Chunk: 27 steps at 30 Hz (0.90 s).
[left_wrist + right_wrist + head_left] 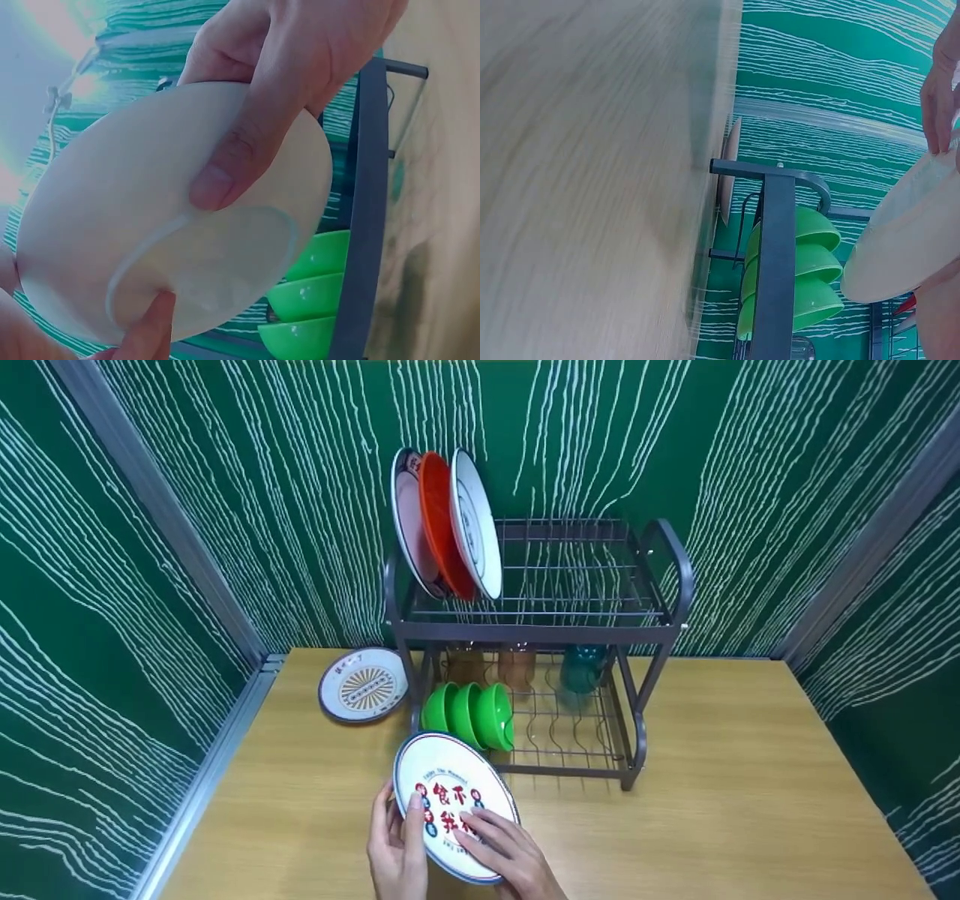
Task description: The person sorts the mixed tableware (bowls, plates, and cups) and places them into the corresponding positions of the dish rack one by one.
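A white plate (442, 761) with a blue rim and red characters is tilted in front of the dish rack, held by both hands. My left hand (397, 851) grips its left edge, thumb on the printed face. In the left wrist view, fingertips (154, 322) of that hand press the pale underside. My right hand (521, 859) pinches the lower right edge, fingers spread over the face and its thumb (236, 161) against the underside. Just beyond the plate, several green bowls (491, 716) lean in a row on the rack's lower tier.
The dark two-tier dish rack (536, 631) stands on a wooden table (750, 780). An orange-red plate (442, 525) stands between two patterned plates on top. Glasses (517, 667) sit at the back of the lower tier. Left of the rack lies another patterned plate (367, 686).
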Motion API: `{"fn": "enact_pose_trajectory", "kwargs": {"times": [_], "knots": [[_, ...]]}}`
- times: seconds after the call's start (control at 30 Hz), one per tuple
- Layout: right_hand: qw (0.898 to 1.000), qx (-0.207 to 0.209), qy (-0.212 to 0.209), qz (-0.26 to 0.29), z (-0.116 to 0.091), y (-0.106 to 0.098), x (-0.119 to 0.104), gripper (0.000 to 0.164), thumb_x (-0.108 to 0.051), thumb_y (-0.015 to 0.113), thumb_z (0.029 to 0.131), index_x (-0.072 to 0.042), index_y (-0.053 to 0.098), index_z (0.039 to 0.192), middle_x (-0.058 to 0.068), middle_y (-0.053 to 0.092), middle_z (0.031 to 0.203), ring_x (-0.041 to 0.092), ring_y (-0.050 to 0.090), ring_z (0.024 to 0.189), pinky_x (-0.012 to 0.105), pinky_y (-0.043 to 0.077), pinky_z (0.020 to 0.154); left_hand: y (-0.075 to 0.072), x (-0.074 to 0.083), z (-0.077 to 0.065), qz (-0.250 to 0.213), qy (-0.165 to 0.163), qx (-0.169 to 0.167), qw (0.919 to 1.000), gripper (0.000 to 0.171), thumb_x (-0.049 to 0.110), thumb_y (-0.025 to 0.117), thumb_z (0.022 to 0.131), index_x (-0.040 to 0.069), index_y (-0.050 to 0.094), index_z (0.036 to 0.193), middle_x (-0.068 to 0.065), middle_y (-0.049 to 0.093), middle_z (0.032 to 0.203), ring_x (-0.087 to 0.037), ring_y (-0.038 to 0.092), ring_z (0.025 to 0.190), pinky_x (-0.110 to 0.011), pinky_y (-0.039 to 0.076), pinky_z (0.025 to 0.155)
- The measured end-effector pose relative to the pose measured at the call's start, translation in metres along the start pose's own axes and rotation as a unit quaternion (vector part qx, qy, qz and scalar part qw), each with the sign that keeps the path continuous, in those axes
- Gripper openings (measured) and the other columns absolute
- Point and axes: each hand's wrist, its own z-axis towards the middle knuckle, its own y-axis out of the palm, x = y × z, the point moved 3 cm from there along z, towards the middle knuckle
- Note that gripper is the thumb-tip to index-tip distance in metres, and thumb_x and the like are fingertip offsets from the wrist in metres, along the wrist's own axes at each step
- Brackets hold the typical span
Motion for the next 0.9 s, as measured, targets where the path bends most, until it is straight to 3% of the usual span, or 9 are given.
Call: {"fn": "enact_pose_trajectory", "kwargs": {"times": [0.17,0.3,0.43,0.57,0.67,0.9], "knots": [[0.995,0.065,-0.068,0.041,0.006,-0.008,-0.004,0.049,0.004,0.057,0.08,-0.006,0.059,0.128,0.012,0.055,0.132,0.032,0.051,0.12,0.035,0.04,0.102,0.006,0.002,-0.003,-0.019,0.045,-0.033,0.9983,0.042,0.01,0.052,0.097,-0.002,0.042,0.136,-0.021,0.055,0.119,-0.022,0.056,0.107,-0.022,0.049,0.087],[0.986,0.107,-0.107,0.075,0.016,-0.022,-0.015,0.033,0.005,0.057,0.087,0.005,0.062,0.119,0.022,0.059,0.123,0.038,0.055,0.111,0.034,0.041,0.102,0.012,0.003,-0.004,-0.022,0.067,-0.064,0.9955,0.042,0.01,0.049,0.098,0.0,0.04,0.138,-0.02,0.053,0.121,-0.022,0.054,0.108,-0.023,0.047,0.088],[0.982,0.115,-0.102,0.112,0.022,-0.036,-0.025,0.028,0.0,0.057,0.092,0.009,0.061,0.117,0.024,0.059,0.121,0.039,0.055,0.11,0.032,0.042,0.101,0.016,0.003,-0.002,-0.012,0.059,-0.082,0.9948,0.041,0.015,0.047,0.099,0.004,0.04,0.138,-0.015,0.05,0.129,-0.023,0.051,0.113,-0.023,0.045,0.092],[0.977,0.121,-0.094,0.152,0.024,-0.041,-0.025,0.041,0.014,0.064,0.078,0.011,0.059,0.119,0.026,0.058,0.12,0.039,0.055,0.111,0.033,0.041,0.102,0.02,0.003,0.001,-0.007,0.043,-0.095,0.9945,0.039,0.021,0.047,0.1,0.009,0.043,0.137,-0.009,0.05,0.129,-0.021,0.05,0.112,-0.027,0.046,0.091],[0.973,0.127,-0.07,0.18,0.019,-0.041,-0.02,0.054,0.022,0.064,0.068,0.011,0.058,0.12,0.025,0.058,0.121,0.038,0.054,0.113,0.03,0.041,0.102,0.023,0.003,0.003,-0.011,0.052,-0.105,0.993,0.037,0.022,0.048,0.1,0.011,0.045,0.135,-0.008,0.05,0.124,-0.022,0.051,0.109,-0.032,0.048,0.089],[0.963,0.155,0.005,0.22,-0.001,-0.03,0.002,0.053,0.025,0.063,0.071,0.009,0.058,0.121,0.021,0.059,0.123,0.022,0.053,0.12,0.025,0.043,0.098,0.031,0.002,0.009,-0.035,0.057,-0.127,0.9897,0.037,0.022,0.053,0.098,0.01,0.048,0.132,-0.012,0.05,0.114,-0.024,0.053,0.104,-0.031,0.05,0.089]]}}
